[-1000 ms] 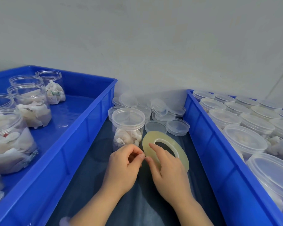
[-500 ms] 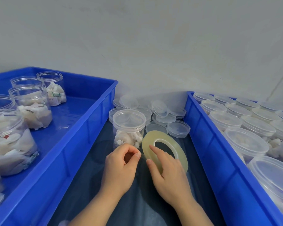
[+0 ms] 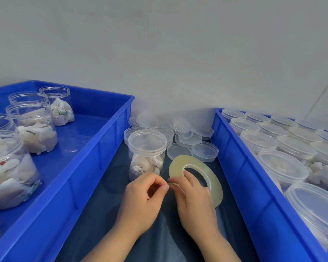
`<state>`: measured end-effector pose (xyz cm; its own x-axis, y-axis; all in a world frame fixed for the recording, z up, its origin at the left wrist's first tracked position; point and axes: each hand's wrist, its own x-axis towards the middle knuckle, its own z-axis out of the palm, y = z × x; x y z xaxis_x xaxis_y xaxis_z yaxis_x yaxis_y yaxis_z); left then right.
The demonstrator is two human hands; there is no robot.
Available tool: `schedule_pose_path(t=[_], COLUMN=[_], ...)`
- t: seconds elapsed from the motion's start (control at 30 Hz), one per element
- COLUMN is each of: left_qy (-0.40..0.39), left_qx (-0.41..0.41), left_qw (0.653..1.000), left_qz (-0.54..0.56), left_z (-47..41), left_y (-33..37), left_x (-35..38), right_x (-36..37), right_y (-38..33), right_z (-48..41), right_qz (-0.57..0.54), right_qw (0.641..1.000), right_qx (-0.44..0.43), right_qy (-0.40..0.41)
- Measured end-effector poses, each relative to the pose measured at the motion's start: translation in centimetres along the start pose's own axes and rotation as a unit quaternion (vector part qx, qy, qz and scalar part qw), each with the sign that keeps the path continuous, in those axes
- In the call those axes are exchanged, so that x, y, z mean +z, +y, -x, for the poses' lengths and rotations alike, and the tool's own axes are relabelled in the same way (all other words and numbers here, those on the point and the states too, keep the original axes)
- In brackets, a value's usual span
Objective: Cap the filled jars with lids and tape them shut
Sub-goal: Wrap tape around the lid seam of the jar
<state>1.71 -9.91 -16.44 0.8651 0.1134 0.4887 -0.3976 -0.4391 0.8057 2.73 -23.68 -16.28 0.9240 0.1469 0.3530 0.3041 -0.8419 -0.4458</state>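
Since a second ago, we see the left hand (image 3: 140, 201) has drawn a little away from the tape roll (image 3: 192, 159), and a short strip of tape (image 3: 172, 184) now spans the gap between the two hands. The left hand pinches the free end of that strip between thumb and forefinger, with its other fingers curled in. The right hand (image 3: 194, 203) grips the near edge of the tape roll, with one fingertip lying at the rim of the roll's centre hole. We see the roll tilted, its far edge raised, over a dark cloth (image 3: 159, 242) between two blue bins.

Just beyond the left hand stands a clear jar (image 3: 147, 163) of white pieces, upright, with a clear lid (image 3: 147, 139) on top. Behind it, against the grey wall (image 3: 159, 53), lies a heap of loose lids (image 3: 186, 135). The left bin (image 3: 95, 157) holds open jars (image 3: 34, 127) with white contents and no lids. The right bin (image 3: 240, 167) is packed with capped jars (image 3: 282, 167).
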Motion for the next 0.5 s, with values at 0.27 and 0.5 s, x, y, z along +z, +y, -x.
schedule_pose_path(t=[0.27, 0.5], left_qy=[0.140, 0.171], left_qx=[0.161, 0.086], left_qw=[0.975, 0.979], left_qz=[-0.068, -0.072], left_z=[-0.5, -2.8], left_y=[1.0, 0.9], left_x=[-0.4, -1.2], right_x=[-0.5, -3.5], right_y=[0.0, 0.2], right_z=[-0.1, -3.4], right_qz=[-0.055, -0.116], right_qw=[0.997, 0.990], right_qx=[-0.002, 0.015], right_qy=[0.053, 0.072])
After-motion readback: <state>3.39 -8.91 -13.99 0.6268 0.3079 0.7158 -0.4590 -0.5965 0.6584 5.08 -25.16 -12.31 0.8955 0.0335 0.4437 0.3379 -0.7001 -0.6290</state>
